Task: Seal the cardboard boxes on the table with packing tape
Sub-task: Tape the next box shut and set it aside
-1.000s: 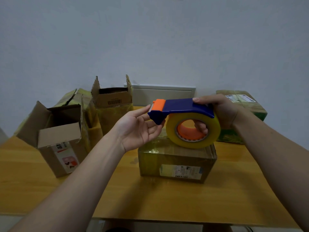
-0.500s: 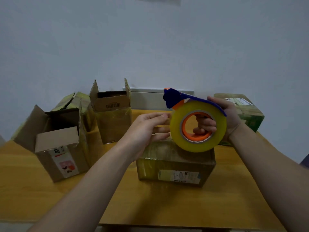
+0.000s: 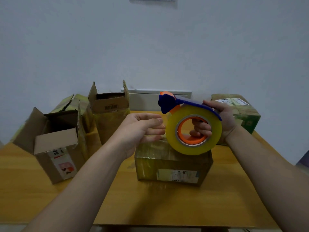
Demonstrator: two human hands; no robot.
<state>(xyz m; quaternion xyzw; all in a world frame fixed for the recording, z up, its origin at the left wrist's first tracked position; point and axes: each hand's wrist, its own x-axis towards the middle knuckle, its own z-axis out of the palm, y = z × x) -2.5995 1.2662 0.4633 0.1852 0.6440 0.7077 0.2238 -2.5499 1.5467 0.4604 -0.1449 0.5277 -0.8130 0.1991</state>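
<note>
**Left fingertips at the roll's left rim**

The left hand (image 3: 142,131) was open and empty, its straight fingers (image 3: 155,121) pointing right, just beside the tape roll (image 3: 172,131); contact could not be told. The right hand (image 3: 224,118) gripped the dispenser (image 3: 167,102) through its core. It held the roll on edge above the closed box (image 3: 172,164) at the middle of the table (image 3: 167,206).

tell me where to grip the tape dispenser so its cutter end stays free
Grip it as the right hand does: come from the right, opposite the cutter, fingers hooked through the open orange core of the tape dispenser, thumb on the blue guard arching over the roll. The cutter head points left, clear for the left hand.
</note>
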